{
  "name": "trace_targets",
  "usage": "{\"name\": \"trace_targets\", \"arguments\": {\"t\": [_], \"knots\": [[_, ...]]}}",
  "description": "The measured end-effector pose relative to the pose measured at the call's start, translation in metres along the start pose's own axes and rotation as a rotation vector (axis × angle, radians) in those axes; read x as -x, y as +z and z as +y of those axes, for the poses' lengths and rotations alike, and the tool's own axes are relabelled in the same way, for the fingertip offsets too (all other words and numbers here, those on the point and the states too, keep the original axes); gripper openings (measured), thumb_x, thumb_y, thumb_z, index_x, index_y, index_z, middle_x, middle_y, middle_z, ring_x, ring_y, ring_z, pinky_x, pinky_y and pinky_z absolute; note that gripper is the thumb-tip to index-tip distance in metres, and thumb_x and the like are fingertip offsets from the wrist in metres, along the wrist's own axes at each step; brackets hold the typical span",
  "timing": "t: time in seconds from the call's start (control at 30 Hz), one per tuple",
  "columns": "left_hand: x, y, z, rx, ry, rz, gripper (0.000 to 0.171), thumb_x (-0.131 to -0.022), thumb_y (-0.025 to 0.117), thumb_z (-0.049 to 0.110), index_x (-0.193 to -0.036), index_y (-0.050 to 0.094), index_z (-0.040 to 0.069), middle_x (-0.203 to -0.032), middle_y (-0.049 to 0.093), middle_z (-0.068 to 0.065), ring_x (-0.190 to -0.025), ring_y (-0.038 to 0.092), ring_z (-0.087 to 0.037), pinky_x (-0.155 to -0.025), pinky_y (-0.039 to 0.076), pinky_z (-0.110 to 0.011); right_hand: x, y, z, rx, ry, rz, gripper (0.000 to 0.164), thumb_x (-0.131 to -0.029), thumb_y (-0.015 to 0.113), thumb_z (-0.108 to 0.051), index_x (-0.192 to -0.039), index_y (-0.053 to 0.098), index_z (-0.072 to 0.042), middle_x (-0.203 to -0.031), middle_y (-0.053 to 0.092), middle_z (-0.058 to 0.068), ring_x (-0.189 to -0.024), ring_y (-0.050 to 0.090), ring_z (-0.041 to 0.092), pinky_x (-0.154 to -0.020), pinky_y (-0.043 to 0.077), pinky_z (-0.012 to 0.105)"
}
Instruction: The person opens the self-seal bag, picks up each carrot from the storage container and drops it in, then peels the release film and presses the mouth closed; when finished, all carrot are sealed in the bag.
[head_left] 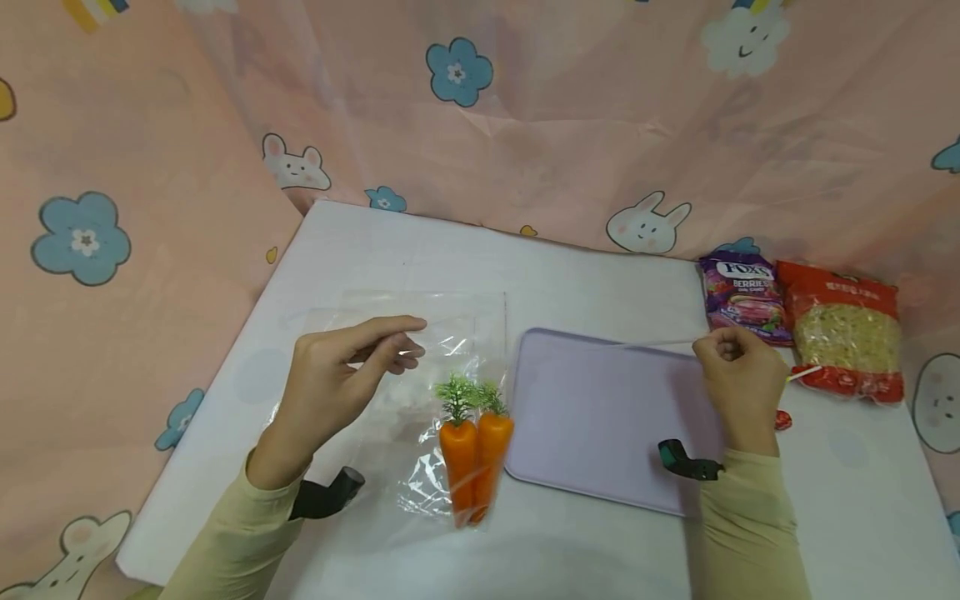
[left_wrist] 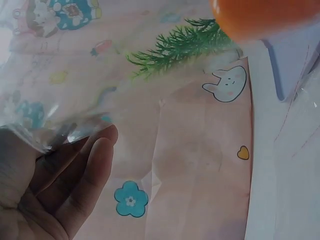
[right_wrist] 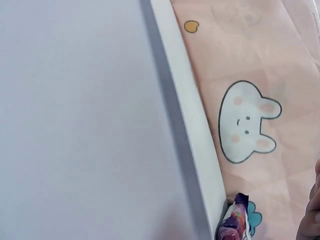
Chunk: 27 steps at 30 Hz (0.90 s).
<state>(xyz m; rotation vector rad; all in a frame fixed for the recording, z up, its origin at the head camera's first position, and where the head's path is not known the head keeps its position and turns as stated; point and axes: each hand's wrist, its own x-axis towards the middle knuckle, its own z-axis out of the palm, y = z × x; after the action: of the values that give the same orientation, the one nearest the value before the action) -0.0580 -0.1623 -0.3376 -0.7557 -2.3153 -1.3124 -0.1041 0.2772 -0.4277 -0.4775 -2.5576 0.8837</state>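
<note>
My left hand (head_left: 337, 367) hovers over a clear plastic bag (head_left: 420, 304), its thumb and index finger apart with nothing between them. Two orange carrots (head_left: 459, 467) with green feathery tops lie side by side in the bag's right part. In the left wrist view, see-through film (left_wrist: 75, 127) passes beside the fingers, and a carrot top (left_wrist: 182, 45) shows above. My right hand (head_left: 738, 371) is above the right end of a lilac tray (head_left: 600, 417), pinching a thin pale strip (head_left: 660, 342) that stretches leftward over the tray's far rim.
A purple candy bag (head_left: 742, 292) and a red bag of pale pasta (head_left: 847, 333) stand at the far right. A white and yellow stick (head_left: 806, 373) and a small red thing (head_left: 783, 419) lie near my right wrist. A printed pink cloth (head_left: 540, 150) hangs behind the white table (head_left: 450, 242).
</note>
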Motion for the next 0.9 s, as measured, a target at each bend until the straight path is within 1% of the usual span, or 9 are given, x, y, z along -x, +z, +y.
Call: {"name": "trace_targets", "arguments": {"t": [0.1, 0.27, 0.33, 0.4, 0.53, 0.67, 0.77, 0.83, 0.9], "knots": [[0.0, 0.002, 0.0, 0.0, 0.018, -0.011, 0.028, -0.084, 0.067, -0.001, -0.109, 0.07, 0.011, -0.087, 0.072, 0.003, -0.068, 0.068, -0.007, -0.061, 0.054, -0.017, -0.001, 0.0, 0.007, 0.011, 0.01, 0.012, 0.015, -0.079, 0.057, -0.017, -0.079, 0.066, -0.004, -0.07, 0.058, 0.008, -0.058, 0.045, 0.01, -0.05, 0.033, 0.017], [-0.001, 0.0, 0.002, -0.008, 0.038, 0.003, 0.028, -0.083, 0.067, -0.004, -0.108, 0.07, 0.009, -0.088, 0.072, 0.001, -0.069, 0.068, -0.009, -0.062, 0.054, -0.017, -0.001, -0.002, 0.02, 0.055, 0.089, -0.004, 0.017, -0.08, 0.056, -0.019, -0.082, 0.066, -0.006, -0.068, 0.057, 0.004, -0.058, 0.044, 0.009, -0.051, 0.032, 0.021], [-0.001, -0.002, 0.001, -0.005, 0.042, 0.011, 0.029, -0.082, 0.067, -0.006, -0.108, 0.07, 0.007, -0.089, 0.072, 0.0, -0.07, 0.069, -0.01, -0.063, 0.054, -0.018, 0.0, -0.004, 0.024, 0.087, 0.105, -0.043, 0.018, -0.08, 0.055, -0.021, -0.083, 0.066, -0.007, -0.068, 0.056, 0.003, -0.058, 0.044, 0.009, -0.051, 0.033, 0.021], [0.0, -0.003, 0.001, -0.01, 0.046, 0.013, 0.029, -0.082, 0.067, -0.006, -0.108, 0.07, 0.007, -0.089, 0.072, 0.0, -0.07, 0.069, -0.011, -0.064, 0.054, -0.018, 0.002, -0.004, 0.026, 0.104, 0.063, -0.089, 0.016, -0.08, 0.057, -0.019, -0.082, 0.067, -0.006, -0.067, 0.058, 0.005, -0.057, 0.045, 0.011, -0.051, 0.033, 0.022], [0.0, -0.005, 0.001, -0.015, 0.053, 0.018, 0.029, -0.082, 0.067, -0.007, -0.107, 0.07, 0.007, -0.089, 0.072, 0.0, -0.069, 0.069, -0.012, -0.065, 0.055, -0.018, 0.009, -0.007, 0.024, 0.138, -0.057, -0.293, 0.014, -0.083, 0.058, -0.019, -0.084, 0.065, -0.007, -0.071, 0.058, 0.009, -0.064, 0.048, 0.017, -0.054, 0.036, 0.023], [0.0, -0.006, 0.001, -0.007, 0.056, 0.022, 0.03, -0.081, 0.067, -0.009, -0.106, 0.07, 0.006, -0.088, 0.071, 0.0, -0.069, 0.069, -0.012, -0.066, 0.055, -0.018, 0.011, -0.014, 0.015, 0.178, -0.199, -0.579, 0.011, -0.086, 0.061, -0.019, -0.091, 0.063, -0.009, -0.079, 0.059, 0.006, -0.073, 0.052, 0.021, -0.059, 0.042, 0.025], [0.001, -0.006, 0.001, 0.003, 0.057, 0.023, 0.031, -0.08, 0.068, -0.01, -0.106, 0.07, 0.006, -0.088, 0.071, 0.0, -0.07, 0.069, -0.011, -0.066, 0.055, -0.019, 0.01, -0.019, 0.006, 0.185, -0.266, -0.741, 0.012, -0.085, 0.066, -0.015, -0.095, 0.061, -0.008, -0.084, 0.06, 0.005, -0.076, 0.055, 0.022, -0.061, 0.048, 0.028], [0.002, -0.006, 0.001, 0.01, 0.058, 0.021, 0.032, -0.08, 0.067, -0.011, -0.106, 0.07, 0.006, -0.089, 0.071, -0.001, -0.07, 0.069, -0.011, -0.067, 0.055, -0.019, 0.01, -0.023, 0.0, 0.187, -0.264, -0.783, 0.015, -0.085, 0.067, -0.013, -0.096, 0.059, -0.008, -0.088, 0.061, 0.007, -0.079, 0.057, 0.024, -0.064, 0.051, 0.032], [0.002, -0.007, 0.001, 0.015, 0.058, 0.017, 0.032, -0.079, 0.067, -0.011, -0.107, 0.07, 0.006, -0.09, 0.071, -0.001, -0.071, 0.069, -0.011, -0.067, 0.055, -0.02, 0.009, -0.027, -0.005, 0.204, -0.246, -0.791, 0.018, -0.085, 0.066, -0.014, -0.099, 0.057, -0.007, -0.092, 0.063, 0.01, -0.081, 0.059, 0.026, -0.065, 0.053, 0.037]]}}
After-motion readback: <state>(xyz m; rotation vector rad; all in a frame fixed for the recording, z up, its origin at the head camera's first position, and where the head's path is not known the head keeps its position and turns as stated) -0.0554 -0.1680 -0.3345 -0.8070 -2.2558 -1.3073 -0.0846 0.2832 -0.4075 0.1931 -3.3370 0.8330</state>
